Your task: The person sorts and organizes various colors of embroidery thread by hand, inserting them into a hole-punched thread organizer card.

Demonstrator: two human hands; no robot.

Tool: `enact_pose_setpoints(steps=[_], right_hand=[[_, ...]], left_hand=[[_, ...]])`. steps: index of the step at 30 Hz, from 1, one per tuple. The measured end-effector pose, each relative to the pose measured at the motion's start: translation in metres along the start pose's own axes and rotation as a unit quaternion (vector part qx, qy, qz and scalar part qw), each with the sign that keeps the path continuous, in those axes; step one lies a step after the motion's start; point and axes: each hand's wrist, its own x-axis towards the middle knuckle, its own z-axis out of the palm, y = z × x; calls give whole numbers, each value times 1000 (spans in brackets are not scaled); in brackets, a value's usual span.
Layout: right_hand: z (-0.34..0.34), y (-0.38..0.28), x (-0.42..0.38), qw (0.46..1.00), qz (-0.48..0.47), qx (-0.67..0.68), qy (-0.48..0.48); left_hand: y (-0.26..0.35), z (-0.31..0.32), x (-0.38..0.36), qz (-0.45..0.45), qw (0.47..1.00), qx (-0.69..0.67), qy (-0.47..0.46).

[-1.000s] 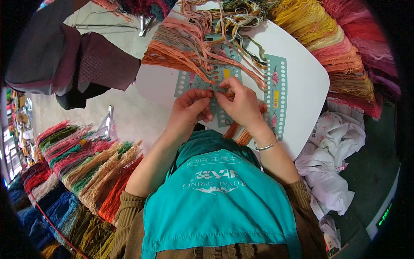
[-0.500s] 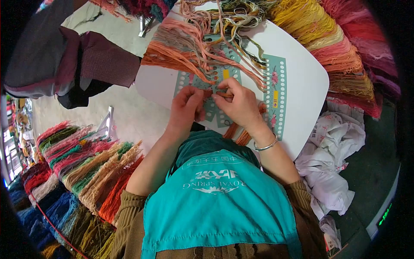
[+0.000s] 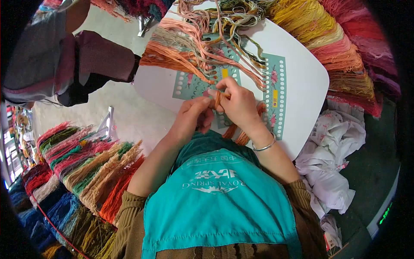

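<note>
Both hands meet over a green floral card [image 3: 183, 88] with rows of punched holes, on the white board. Orange-brown embroidery thread [image 3: 218, 102] loops around the fingertips of my right hand [image 3: 237, 103], which is closed on it. My left hand [image 3: 193, 114] is pinched closed against the same thread; its fingertips are partly hidden. Beyond my hands, orange and peach thread bundles [image 3: 172, 58] are looped through the card's holes. A second holed card [image 3: 274, 88] lies to the right. Loose orange thread ends [image 3: 233, 131] hang below my right hand.
The white board [image 3: 302, 82] fills the space before me. Yellow, pink and red skeins [image 3: 315, 30] lie at the upper right, and many coloured skeins [image 3: 99, 172] at the lower left. White plastic bags [image 3: 332, 159] sit on the right. Another person's sleeve [image 3: 105, 56] reaches in from the left.
My left hand has shifted right and slightly down, closer to my right hand. The orange-brown thread now wraps around my right fingertips. The other person's sleeve has moved slightly left.
</note>
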Motion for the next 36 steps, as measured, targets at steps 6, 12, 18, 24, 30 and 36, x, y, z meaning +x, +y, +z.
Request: enact_pose_setpoints(steps=[6, 12, 18, 24, 30, 36], right_hand=[[-5, 20, 3, 996, -87, 15, 11], [-8, 15, 1, 995, -77, 60, 14], [-9, 14, 1, 996, -76, -29, 32], [-3, 16, 2, 992, -103, -37, 58], [-1, 9, -8, 990, -100, -83, 45], [3, 1, -7, 953, -228, -181, 84]], left_hand=[[2, 14, 15, 47, 989, 122, 68], [-22, 3, 38, 230, 904, 352, 77], [7, -32, 1, -41, 906, -411, -97], [4, -152, -111, 305, 783, -542, -10], [-30, -177, -128, 241, 889, -316, 229], [-10, -60, -43, 279, 808, 441, 273]])
